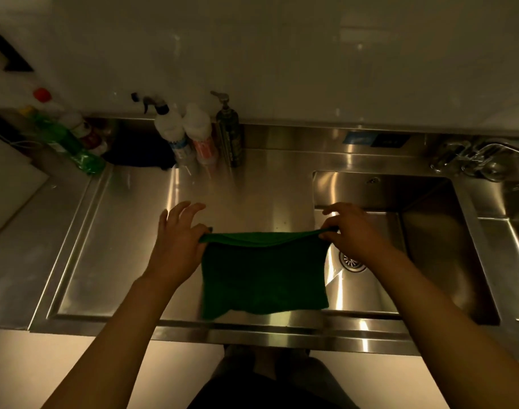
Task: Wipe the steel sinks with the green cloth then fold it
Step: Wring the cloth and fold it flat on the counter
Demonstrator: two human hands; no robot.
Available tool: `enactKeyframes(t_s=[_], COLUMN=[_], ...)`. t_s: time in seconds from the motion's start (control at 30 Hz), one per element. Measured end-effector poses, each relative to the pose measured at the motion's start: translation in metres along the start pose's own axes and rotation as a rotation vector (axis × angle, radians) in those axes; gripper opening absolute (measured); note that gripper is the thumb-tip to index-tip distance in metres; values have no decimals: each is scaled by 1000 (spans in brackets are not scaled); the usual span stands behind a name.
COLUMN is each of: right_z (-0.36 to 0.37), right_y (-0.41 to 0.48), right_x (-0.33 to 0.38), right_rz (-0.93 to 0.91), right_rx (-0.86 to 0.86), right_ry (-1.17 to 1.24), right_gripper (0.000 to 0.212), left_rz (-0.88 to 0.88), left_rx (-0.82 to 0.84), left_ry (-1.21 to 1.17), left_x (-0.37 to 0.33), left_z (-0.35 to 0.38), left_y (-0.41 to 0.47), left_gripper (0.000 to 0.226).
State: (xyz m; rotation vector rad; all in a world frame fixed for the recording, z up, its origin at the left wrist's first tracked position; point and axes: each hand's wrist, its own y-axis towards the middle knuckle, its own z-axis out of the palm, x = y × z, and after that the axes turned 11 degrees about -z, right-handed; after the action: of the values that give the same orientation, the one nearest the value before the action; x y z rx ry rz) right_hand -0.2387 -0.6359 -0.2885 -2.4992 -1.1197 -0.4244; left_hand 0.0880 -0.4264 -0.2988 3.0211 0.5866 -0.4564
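Steel tabletop (128, 231) is carrying a sink (429, 255) on its right side. Green cloth (264, 276) is hanging doubled above the sink's left rim, with the left grip (177, 245) and the right grip (352, 231) each pinching a top corner. Bottles (193, 134) are standing by the wall.

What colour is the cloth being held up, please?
The cloth is plain dark green, seen best in the head view.

Two sinks (423, 202), two hands (175, 240) (one cloth (264, 276)).
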Motion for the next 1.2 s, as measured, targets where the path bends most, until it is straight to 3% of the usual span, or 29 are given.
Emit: enactKeyframes(t_s=[0.17,0.33,0.47,0.57,0.7,0.87,1.0,1.2], right_z=[19,30,48,66,96,132,153,156], right_y=[43,90,110,99,43,-35,-60,-62], right_x=[-22,-42,-49,-48,-36,-30,-29,-28], right_rz=[44,128,260,218,20,-103,-90,-119], right_rx=[-92,-59,-186,-160,-72,-8,58,-9], right_ry=[-55,-84,-10,-2,26,102,43,-26], right_gripper=[19,26,30,36,42,55,55,35], left_rz=[-65,-161,-366,-498,-301,25,9,-92], left_rx=[25,40,14,-20,-8,225,373,322], left_ry=[8,5,-31,-55,-80,-64,33,101], left_x=[6,18,28,31,21,11,15,32], left_z=[32,55,77,89,96,109,121,123], left_y=[50,98,119,112,66,-32,-81,-94], left_gripper=[10,16,25,32,29,36,47,26])
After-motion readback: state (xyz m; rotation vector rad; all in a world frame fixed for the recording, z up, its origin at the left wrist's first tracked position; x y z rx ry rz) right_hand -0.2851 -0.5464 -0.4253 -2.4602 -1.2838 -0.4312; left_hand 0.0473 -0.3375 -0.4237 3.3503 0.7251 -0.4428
